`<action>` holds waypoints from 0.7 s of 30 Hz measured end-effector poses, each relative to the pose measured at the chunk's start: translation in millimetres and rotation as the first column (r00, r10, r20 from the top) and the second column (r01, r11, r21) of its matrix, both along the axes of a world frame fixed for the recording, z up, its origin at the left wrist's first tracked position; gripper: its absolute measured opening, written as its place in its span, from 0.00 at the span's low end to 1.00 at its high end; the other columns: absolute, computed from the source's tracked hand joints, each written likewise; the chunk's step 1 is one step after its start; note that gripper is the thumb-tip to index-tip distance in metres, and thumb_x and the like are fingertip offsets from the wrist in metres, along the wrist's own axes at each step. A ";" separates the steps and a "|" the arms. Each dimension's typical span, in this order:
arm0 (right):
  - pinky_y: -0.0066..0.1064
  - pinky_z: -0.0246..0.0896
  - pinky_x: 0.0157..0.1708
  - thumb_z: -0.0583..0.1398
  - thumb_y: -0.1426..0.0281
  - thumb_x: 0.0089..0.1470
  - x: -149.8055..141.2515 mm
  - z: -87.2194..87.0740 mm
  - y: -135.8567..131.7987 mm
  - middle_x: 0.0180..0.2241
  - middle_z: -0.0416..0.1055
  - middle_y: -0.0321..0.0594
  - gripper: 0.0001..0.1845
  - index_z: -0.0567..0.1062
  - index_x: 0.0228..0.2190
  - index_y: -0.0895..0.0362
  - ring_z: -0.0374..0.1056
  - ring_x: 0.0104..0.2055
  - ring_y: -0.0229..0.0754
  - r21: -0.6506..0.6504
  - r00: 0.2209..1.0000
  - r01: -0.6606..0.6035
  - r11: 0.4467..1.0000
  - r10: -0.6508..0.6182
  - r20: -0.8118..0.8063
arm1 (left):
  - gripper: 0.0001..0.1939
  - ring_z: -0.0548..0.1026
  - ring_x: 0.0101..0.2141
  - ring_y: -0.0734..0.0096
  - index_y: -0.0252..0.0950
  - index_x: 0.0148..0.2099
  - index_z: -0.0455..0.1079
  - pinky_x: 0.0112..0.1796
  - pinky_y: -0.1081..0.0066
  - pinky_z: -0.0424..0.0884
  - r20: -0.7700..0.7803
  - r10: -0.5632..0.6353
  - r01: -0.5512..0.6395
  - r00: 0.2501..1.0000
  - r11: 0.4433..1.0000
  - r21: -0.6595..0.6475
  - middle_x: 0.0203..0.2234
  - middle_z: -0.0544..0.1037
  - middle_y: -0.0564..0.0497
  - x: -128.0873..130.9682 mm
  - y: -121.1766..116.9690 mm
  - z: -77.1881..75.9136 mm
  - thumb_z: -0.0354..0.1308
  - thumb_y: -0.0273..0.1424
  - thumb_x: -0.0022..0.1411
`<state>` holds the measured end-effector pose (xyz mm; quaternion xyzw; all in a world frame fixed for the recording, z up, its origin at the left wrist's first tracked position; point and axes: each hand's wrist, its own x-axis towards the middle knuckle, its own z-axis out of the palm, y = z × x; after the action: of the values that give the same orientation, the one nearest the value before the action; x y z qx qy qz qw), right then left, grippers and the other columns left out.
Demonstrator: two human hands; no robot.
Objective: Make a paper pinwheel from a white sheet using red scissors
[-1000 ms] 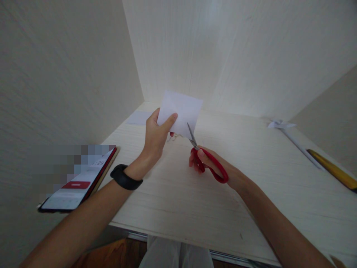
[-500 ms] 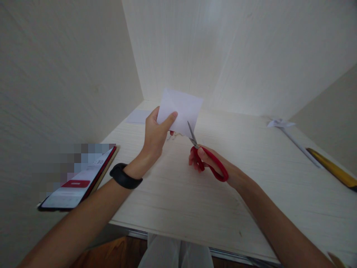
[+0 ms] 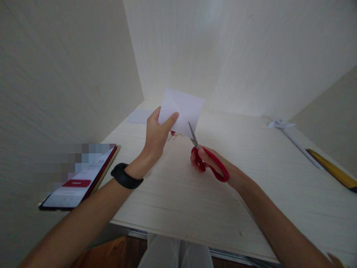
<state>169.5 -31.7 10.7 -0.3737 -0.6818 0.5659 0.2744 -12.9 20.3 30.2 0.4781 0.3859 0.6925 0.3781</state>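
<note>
My left hand (image 3: 156, 136) pinches a white sheet of paper (image 3: 182, 111) by its lower left corner and holds it upright above the pale wooden desk (image 3: 212, 193). A black band sits on that wrist. My right hand (image 3: 216, 167) grips red-handled scissors (image 3: 208, 159), fingers through the loops. The metal blades point up and touch the paper's lower edge, just right of my left thumb. Tiny scraps lie on the desk below the paper.
A phone (image 3: 79, 180) with a lit screen leans at the desk's left edge. A flat paper piece (image 3: 136, 117) lies at the back left. At the right lie a folded white paper strip (image 3: 290, 134) and a yellow ruler (image 3: 331, 169). Pale walls close in the back and sides.
Almost nothing: both hands, paper and scissors have shifted a few pixels to the right. The phone's timer readout has advanced.
</note>
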 end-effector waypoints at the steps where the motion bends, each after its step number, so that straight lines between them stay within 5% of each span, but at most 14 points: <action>1: 0.31 0.56 0.30 0.49 0.41 0.58 -0.4 0.1 0.2 0.27 0.63 0.36 0.30 0.66 0.29 0.57 0.59 0.28 0.36 0.000 1.000 0.002 1.000 -0.002 0.002 | 0.07 0.63 0.18 0.79 0.35 0.30 0.68 0.15 0.79 0.56 -0.004 0.001 -0.001 1.000 1.000 0.003 0.19 0.68 0.56 0.0 0.2 -0.3 0.64 0.29 0.50; 21: 0.31 0.54 0.27 0.47 0.38 0.55 -3.3 3.9 0.8 0.23 0.61 0.34 0.32 0.61 0.24 0.54 0.58 0.24 0.35 0.022 0.998 0.003 1.000 -0.004 0.060 | 0.07 0.63 0.17 0.79 0.36 0.30 0.69 0.15 0.78 0.57 -0.008 -0.003 0.003 1.000 1.000 -0.003 0.19 0.68 0.57 -0.9 0.2 -1.3 0.65 0.30 0.52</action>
<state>166.2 -30.9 14.6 -0.3885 -0.6953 0.5464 0.2591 -13.8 20.5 28.9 0.4811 0.3877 0.6893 0.3783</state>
